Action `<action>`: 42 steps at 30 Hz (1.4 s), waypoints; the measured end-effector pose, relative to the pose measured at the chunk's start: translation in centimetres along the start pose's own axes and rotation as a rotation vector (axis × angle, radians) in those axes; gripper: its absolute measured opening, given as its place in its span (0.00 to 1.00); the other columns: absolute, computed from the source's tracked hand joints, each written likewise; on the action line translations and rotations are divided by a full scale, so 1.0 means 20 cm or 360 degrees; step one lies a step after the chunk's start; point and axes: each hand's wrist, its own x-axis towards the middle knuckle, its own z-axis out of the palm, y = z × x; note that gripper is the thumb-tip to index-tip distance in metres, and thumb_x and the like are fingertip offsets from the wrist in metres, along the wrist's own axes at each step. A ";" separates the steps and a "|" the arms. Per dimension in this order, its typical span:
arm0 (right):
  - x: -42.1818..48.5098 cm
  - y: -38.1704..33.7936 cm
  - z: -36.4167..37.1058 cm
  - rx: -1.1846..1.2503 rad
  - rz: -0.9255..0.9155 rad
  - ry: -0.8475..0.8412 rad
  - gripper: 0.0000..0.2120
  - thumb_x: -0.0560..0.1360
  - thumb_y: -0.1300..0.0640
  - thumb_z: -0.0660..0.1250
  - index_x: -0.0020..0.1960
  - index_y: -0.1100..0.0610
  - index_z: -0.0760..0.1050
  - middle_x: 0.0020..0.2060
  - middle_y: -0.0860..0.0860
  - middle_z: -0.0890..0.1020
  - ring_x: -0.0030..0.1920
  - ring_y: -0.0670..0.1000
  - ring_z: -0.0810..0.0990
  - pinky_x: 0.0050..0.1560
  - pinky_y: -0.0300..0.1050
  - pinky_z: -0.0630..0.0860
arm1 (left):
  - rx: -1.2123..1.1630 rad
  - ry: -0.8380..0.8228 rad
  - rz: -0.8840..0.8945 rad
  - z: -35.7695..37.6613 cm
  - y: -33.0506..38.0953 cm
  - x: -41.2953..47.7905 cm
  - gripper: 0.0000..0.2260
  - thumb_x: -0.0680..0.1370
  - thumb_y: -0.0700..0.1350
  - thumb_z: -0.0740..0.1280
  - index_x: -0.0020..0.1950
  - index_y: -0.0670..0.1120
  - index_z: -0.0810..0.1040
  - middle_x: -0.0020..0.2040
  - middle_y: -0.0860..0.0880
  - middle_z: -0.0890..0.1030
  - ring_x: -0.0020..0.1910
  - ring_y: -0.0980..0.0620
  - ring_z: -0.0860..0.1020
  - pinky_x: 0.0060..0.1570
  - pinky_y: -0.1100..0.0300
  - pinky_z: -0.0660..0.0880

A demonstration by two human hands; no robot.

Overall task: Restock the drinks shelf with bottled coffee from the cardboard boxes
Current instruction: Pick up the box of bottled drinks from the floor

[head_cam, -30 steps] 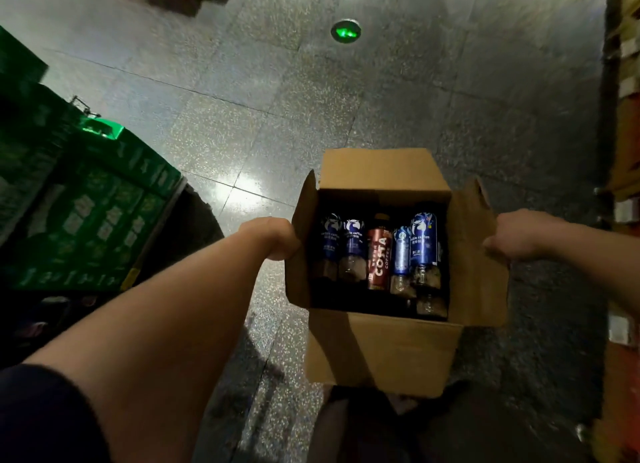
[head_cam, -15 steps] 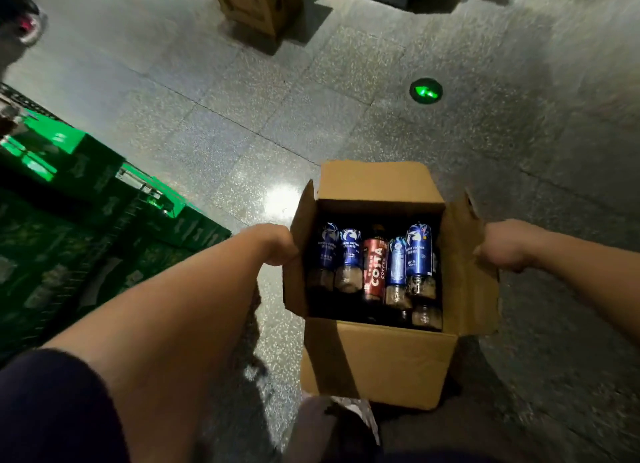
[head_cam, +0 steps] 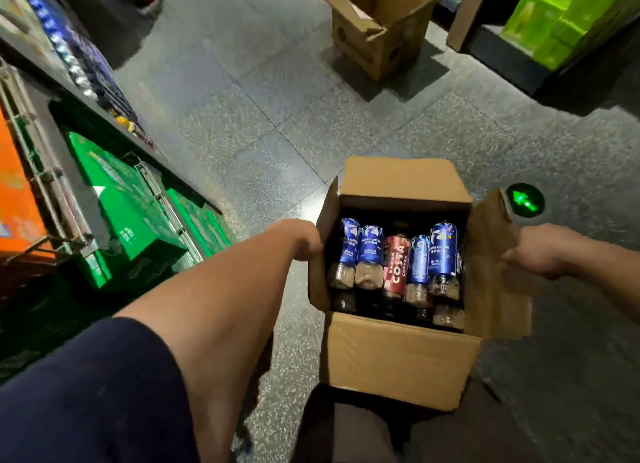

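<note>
- In the lower middle of the frame, an open cardboard box (head_cam: 398, 358) is held up off the floor (head_cam: 263, 123), between the two hands.
- The left hand (head_cam: 301, 237) is closed round the box's left wall, by the flap; its fingertips are hidden behind the cardboard.
- The right hand (head_cam: 535, 249) is curled on the right flap; it is blurred, so the exact grip cannot be told.
- Inside the box, coffee bottles (head_cam: 370, 251) are packed side by side, blue-labelled ones with one red bottle (head_cam: 396, 265) among them. Their long axes run up and down the frame, with the label ends towards the top.
- At the upper left of the frame, the drinks shelf (head_cam: 69, 60) is seen, partly lined with blue bottles and blurred.
- The shelf lies up and to the left of the box, on the left hand's side, so that hand is judged the nearer for reaching it.
- No bottle is yet taken out; the box probably has to be set down first.
- At the top middle, a second box (head_cam: 367, 43) stands open on the floor.
</note>
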 end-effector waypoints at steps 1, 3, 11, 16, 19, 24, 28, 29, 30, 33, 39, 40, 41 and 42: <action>0.07 -0.02 -0.10 -0.0009 -0.0006 0.0013 0.16 0.82 0.53 0.55 0.61 0.58 0.76 0.47 0.55 0.80 0.43 0.52 0.78 0.39 0.40 0.71 | -0.0007 -0.0019 -0.0006 -0.07 -0.03 0.05 0.17 0.78 0.48 0.57 0.59 0.40 0.78 0.61 0.40 0.78 0.59 0.41 0.76 0.61 0.50 0.72; 0.20 -0.07 -0.30 0.0023 -0.0042 0.0060 0.17 0.82 0.52 0.53 0.65 0.55 0.74 0.56 0.56 0.80 0.52 0.54 0.79 0.45 0.40 0.72 | -0.0007 -0.0030 -0.0043 -0.21 -0.09 0.15 0.18 0.78 0.48 0.56 0.59 0.40 0.78 0.62 0.39 0.77 0.59 0.40 0.76 0.60 0.49 0.72; 0.91 -0.28 -1.08 -0.0409 -0.0275 0.0141 0.19 0.80 0.47 0.59 0.58 0.61 0.78 0.57 0.58 0.81 0.57 0.56 0.80 0.44 0.39 0.70 | -0.0270 -0.0042 -0.0225 -0.70 -0.34 0.53 0.17 0.79 0.48 0.57 0.59 0.39 0.78 0.62 0.39 0.77 0.60 0.39 0.76 0.61 0.49 0.72; 1.22 -0.55 -1.57 -0.0666 -0.0432 0.0198 0.11 0.79 0.52 0.58 0.47 0.57 0.76 0.43 0.53 0.80 0.47 0.55 0.79 0.47 0.40 0.75 | -0.0571 -0.0041 -0.0341 -0.90 -0.55 0.68 0.12 0.76 0.44 0.60 0.55 0.43 0.79 0.57 0.41 0.80 0.49 0.44 0.76 0.56 0.51 0.74; 1.33 -0.79 -1.88 -0.0579 -0.0495 0.0242 0.16 0.81 0.48 0.55 0.36 0.51 0.66 0.31 0.47 0.73 0.33 0.46 0.75 0.39 0.38 0.72 | -0.0735 -0.0072 -0.0393 -1.04 -0.72 0.77 0.11 0.77 0.43 0.61 0.56 0.43 0.79 0.54 0.42 0.80 0.45 0.47 0.73 0.51 0.56 0.72; 1.56 -1.14 -2.24 -0.0671 -0.0629 0.0148 0.15 0.80 0.50 0.58 0.37 0.53 0.70 0.33 0.50 0.78 0.30 0.47 0.78 0.30 0.39 0.70 | -0.0796 -0.0067 -0.0527 -1.23 -1.05 0.93 0.13 0.76 0.45 0.65 0.59 0.43 0.78 0.58 0.41 0.79 0.56 0.42 0.77 0.53 0.54 0.73; 1.80 -1.41 -2.48 -0.0798 -0.0726 0.0130 0.13 0.79 0.48 0.60 0.42 0.55 0.72 0.36 0.50 0.78 0.38 0.51 0.78 0.41 0.43 0.75 | -0.0924 -0.0123 -0.0658 -1.38 -1.30 1.03 0.11 0.75 0.46 0.66 0.54 0.42 0.81 0.56 0.42 0.80 0.55 0.42 0.78 0.53 0.53 0.74; 1.85 -1.50 -2.54 -0.0843 -0.0765 0.0141 0.11 0.78 0.49 0.61 0.43 0.55 0.73 0.39 0.51 0.78 0.40 0.52 0.78 0.43 0.42 0.75 | -0.0950 -0.0142 -0.0681 -1.42 -1.37 1.06 0.11 0.76 0.46 0.66 0.53 0.42 0.81 0.56 0.41 0.80 0.55 0.42 0.78 0.54 0.52 0.74; 1.90 -1.58 -2.61 -0.0893 -0.0813 0.0168 0.09 0.78 0.51 0.61 0.45 0.55 0.74 0.43 0.52 0.80 0.42 0.52 0.78 0.44 0.42 0.75 | -0.0960 -0.0160 -0.0704 -1.46 -1.44 1.08 0.11 0.76 0.47 0.65 0.53 0.42 0.81 0.57 0.41 0.80 0.55 0.42 0.78 0.55 0.52 0.74; 2.06 -1.87 -2.84 -0.1054 -0.0918 0.0209 0.11 0.80 0.52 0.59 0.55 0.56 0.76 0.56 0.54 0.80 0.53 0.53 0.79 0.49 0.41 0.73 | -0.1001 -0.0192 -0.0839 -1.60 -1.65 1.18 0.14 0.77 0.48 0.64 0.57 0.41 0.79 0.60 0.40 0.78 0.58 0.40 0.77 0.54 0.52 0.73; 2.35 -2.44 -3.27 -0.1256 -0.1140 0.0288 0.14 0.79 0.49 0.58 0.48 0.57 0.76 0.51 0.55 0.80 0.52 0.55 0.78 0.45 0.40 0.68 | -0.1255 -0.0200 -0.1154 -1.81 -1.98 1.33 0.14 0.78 0.48 0.60 0.58 0.43 0.78 0.60 0.43 0.78 0.57 0.41 0.77 0.55 0.52 0.74; 2.40 -2.53 -3.34 -0.1287 -0.1152 0.0276 0.14 0.79 0.49 0.58 0.43 0.56 0.75 0.45 0.54 0.78 0.48 0.54 0.77 0.44 0.41 0.67 | -0.1312 -0.0204 -0.1187 -1.84 -2.03 1.35 0.13 0.78 0.47 0.60 0.57 0.43 0.78 0.58 0.44 0.79 0.55 0.42 0.77 0.53 0.52 0.73; 2.43 -2.63 -3.41 -0.1324 -0.1178 0.0281 0.13 0.79 0.49 0.57 0.40 0.54 0.72 0.43 0.53 0.76 0.45 0.54 0.75 0.43 0.42 0.67 | -0.1365 -0.0187 -0.1205 -1.88 -2.08 1.37 0.11 0.79 0.46 0.59 0.55 0.44 0.78 0.57 0.44 0.79 0.53 0.43 0.77 0.50 0.52 0.73; 2.44 -2.74 -3.48 -0.1374 -0.1206 0.0285 0.13 0.79 0.49 0.56 0.39 0.52 0.70 0.42 0.52 0.74 0.45 0.53 0.74 0.43 0.42 0.67 | -0.1412 -0.0175 -0.1228 -1.91 -2.13 1.39 0.10 0.79 0.46 0.59 0.54 0.44 0.77 0.57 0.44 0.79 0.50 0.44 0.76 0.49 0.52 0.72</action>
